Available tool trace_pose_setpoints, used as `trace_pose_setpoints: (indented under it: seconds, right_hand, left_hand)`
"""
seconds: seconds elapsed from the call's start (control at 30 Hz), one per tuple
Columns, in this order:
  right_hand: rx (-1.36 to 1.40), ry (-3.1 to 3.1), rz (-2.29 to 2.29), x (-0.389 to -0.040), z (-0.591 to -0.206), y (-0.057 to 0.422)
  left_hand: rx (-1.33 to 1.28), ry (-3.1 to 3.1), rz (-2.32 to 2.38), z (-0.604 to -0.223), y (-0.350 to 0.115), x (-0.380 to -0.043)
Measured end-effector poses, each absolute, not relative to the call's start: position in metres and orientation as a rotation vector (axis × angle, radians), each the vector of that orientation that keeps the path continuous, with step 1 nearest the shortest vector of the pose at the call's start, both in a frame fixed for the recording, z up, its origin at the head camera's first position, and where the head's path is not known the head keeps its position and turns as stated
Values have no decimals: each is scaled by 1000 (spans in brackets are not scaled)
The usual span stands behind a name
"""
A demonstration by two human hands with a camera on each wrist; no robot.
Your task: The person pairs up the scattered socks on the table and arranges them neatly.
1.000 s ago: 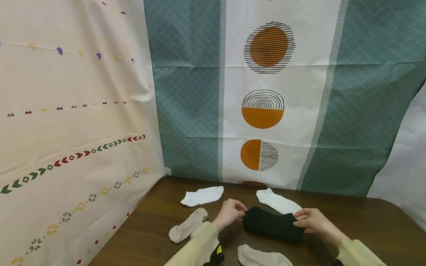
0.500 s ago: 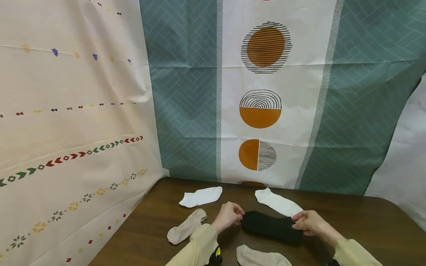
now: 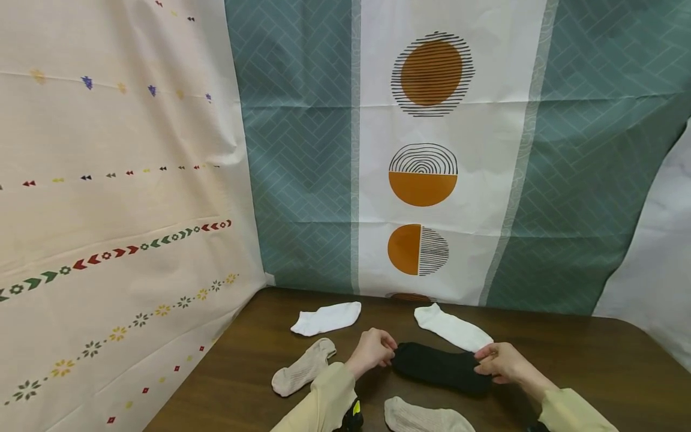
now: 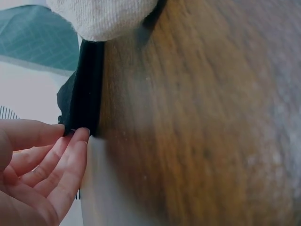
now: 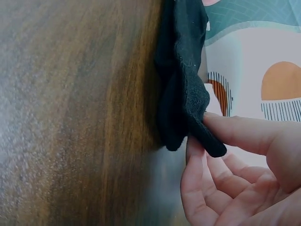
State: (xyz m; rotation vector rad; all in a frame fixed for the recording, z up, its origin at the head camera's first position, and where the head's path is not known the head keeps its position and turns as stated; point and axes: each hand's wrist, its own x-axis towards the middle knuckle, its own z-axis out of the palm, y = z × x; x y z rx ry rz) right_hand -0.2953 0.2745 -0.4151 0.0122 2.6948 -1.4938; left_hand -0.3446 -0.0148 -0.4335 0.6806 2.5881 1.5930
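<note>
A black sock (image 3: 438, 367) is stretched sideways between both hands, low over the brown table. My left hand (image 3: 373, 349) pinches its left end between thumb and fingertips; the left wrist view shows the black cloth (image 4: 84, 89) caught at the tips. At the other end, my right hand (image 3: 503, 363) pinches the edge, and in the right wrist view the fabric (image 5: 188, 84) hangs in a fold from thumb and fingers. Just behind the black sock lies a white sock (image 3: 452, 327), partly covered at its right end. In front lies a beige sock (image 3: 426, 416), cut off by the frame.
Another white sock (image 3: 326, 318) lies at the back left of the table (image 3: 583, 366). A second beige sock (image 3: 305, 366) rests beside my left forearm. Patterned cloths hang behind the table (image 3: 302, 180) and along its left side (image 3: 119, 180).
The black sock has come down slightly toward the table, with both hands still pinching its ends. The head view has shifted a little. The other socks lie as before.
</note>
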Motion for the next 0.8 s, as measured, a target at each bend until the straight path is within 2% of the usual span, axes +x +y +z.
trace_pose_setpoints:
  seconds: [0.53,0.8]
  right_hand:
    - [-34,2705,-1513,-299,-417,278]
    - [40,2705,-1474,-300,-420,276]
  left_hand:
    - [656,2622,1557,-432,-14,-345]
    - [708,2751,1455,-431,-10,-345]
